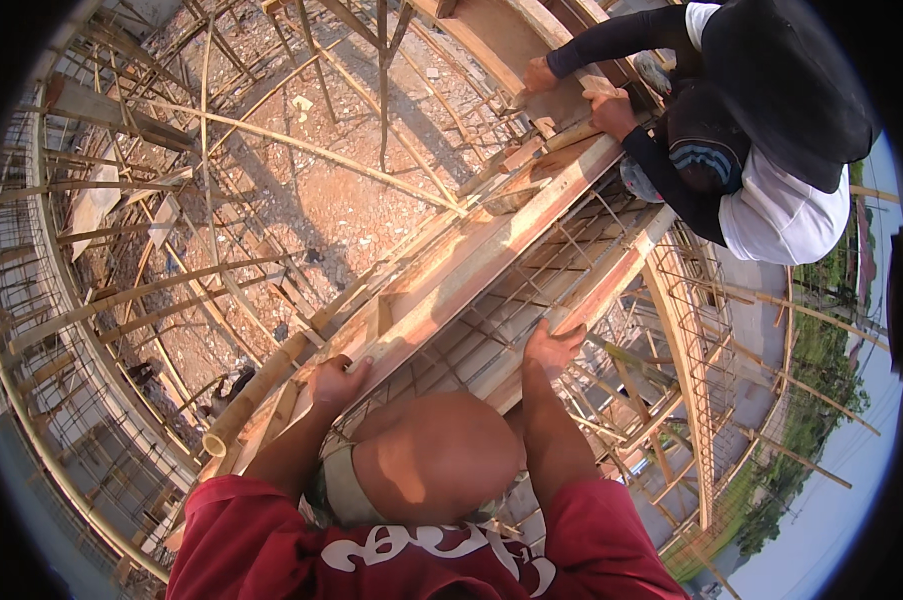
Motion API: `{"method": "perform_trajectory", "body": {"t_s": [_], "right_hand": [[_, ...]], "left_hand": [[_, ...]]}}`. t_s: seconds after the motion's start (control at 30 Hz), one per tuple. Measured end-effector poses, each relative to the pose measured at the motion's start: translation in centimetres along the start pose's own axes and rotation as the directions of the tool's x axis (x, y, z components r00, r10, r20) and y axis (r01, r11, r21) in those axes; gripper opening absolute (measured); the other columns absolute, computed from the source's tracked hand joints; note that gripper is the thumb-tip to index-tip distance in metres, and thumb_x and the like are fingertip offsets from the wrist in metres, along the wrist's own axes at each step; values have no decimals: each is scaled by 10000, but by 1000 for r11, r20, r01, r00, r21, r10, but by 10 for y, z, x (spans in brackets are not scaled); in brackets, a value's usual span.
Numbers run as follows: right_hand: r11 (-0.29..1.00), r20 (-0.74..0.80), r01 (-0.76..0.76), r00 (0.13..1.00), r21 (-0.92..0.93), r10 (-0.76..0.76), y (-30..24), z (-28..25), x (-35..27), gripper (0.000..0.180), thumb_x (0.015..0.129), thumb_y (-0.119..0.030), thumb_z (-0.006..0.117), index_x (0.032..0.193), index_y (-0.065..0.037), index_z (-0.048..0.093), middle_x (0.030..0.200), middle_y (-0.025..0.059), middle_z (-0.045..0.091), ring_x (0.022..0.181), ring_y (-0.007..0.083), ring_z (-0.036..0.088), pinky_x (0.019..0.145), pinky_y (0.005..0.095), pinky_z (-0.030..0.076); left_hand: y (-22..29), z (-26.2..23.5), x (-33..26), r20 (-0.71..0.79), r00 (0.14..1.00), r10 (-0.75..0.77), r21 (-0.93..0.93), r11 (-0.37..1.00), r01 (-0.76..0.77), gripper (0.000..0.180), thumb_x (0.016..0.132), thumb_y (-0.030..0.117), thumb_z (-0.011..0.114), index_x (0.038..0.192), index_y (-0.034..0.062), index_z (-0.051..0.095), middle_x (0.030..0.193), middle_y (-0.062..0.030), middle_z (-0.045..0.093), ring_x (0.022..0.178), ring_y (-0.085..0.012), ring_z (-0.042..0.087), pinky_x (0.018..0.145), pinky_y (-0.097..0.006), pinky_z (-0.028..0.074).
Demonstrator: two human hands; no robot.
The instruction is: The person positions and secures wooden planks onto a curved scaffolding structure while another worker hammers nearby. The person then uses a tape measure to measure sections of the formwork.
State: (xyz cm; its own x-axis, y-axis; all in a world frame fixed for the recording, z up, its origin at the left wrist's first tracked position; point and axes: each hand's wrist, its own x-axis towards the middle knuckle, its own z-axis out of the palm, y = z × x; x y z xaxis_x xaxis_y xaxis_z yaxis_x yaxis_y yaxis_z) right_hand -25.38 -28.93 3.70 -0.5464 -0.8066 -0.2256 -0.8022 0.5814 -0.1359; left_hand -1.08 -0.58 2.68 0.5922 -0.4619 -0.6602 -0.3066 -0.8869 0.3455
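- A worker's left hand [340, 380] is curling around the upper edge of a long plank [491, 262], thumb on top; the right hand [554, 347] is resting, loosely spread, on a second board [613, 288] across the gap.
- Both lengths are running side by side, diagonally up toward a co-worker [786, 205], whose hands [611, 112] are holding timber [559, 102] near the far end.
- Between the sides, steel bars [536, 285] are crossing an open trough; the side walls, it seems, are already standing.
- No fill is showing among the bars; whether the wood is needing more fixing, the view is not revealing.
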Motion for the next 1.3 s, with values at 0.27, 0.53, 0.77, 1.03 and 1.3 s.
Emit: {"method": "perform_trajectory", "body": {"t_s": [0.27, 0.53, 0.77, 1.03, 1.3], "right_hand": [[999, 7, 53, 999, -2, -53, 13, 6, 7, 1013, 865, -585, 705, 1608, -175, 153, 1479, 249, 374, 1277, 445, 519, 984, 581, 488], [983, 190, 132, 976, -131, -106, 5, -8, 11, 1327, 722, -690, 784, 1591, -14, 42, 1528, 272, 260, 1317, 440, 434, 1000, 522, 502], [917, 459, 246, 885, -314, -80, 20, -1, 34, 1487, 718, -793, 715, 1544, 110, -130, 1641, 284, -17, 1375, 485, 292, 1104, 484, 431], [934, 380, 243, 916, -261, -132, 15, -4, 27, 1428, 758, -694, 755, 1540, 114, -126, 1488, 429, 186, 1289, 472, 475, 1066, 428, 475], [939, 281, 229, 947, -255, -154, 14, 6, 24, 1392, 732, -619, 802, 1564, 48, -92, 1509, 376, 220, 1294, 509, 463, 1033, 488, 498]], "left_hand": [[-2, 9, -6, -71, 997, 22, 62, 998, -18, 594, 851, 654, 624, 848, 73, 750, 813, -174, 717, 795, -365, 712, 692, -480, 546], [-12, 15, -2, -114, 983, 143, 160, 979, -124, 577, 872, 641, 604, 856, 81, 742, 842, -163, 719, 800, -368, 706, 688, -484, 546], [-21, 24, -2, -125, 992, -2, 159, 987, 22, 487, 1012, 483, 434, 907, 106, 724, 922, -173, 723, 880, -391, 694, 767, -521, 535], [-17, 32, 0, -210, 967, -142, 129, 977, 172, 468, 1031, 444, 403, 906, 110, 707, 924, -188, 724, 879, -407, 693, 772, -536, 536], [-18, 21, 7, -109, 986, -128, 102, 985, 139, 440, 1011, 420, 407, 955, 102, 706, 966, -212, 720, 930, -428, 684, 817, -542, 528]]}}
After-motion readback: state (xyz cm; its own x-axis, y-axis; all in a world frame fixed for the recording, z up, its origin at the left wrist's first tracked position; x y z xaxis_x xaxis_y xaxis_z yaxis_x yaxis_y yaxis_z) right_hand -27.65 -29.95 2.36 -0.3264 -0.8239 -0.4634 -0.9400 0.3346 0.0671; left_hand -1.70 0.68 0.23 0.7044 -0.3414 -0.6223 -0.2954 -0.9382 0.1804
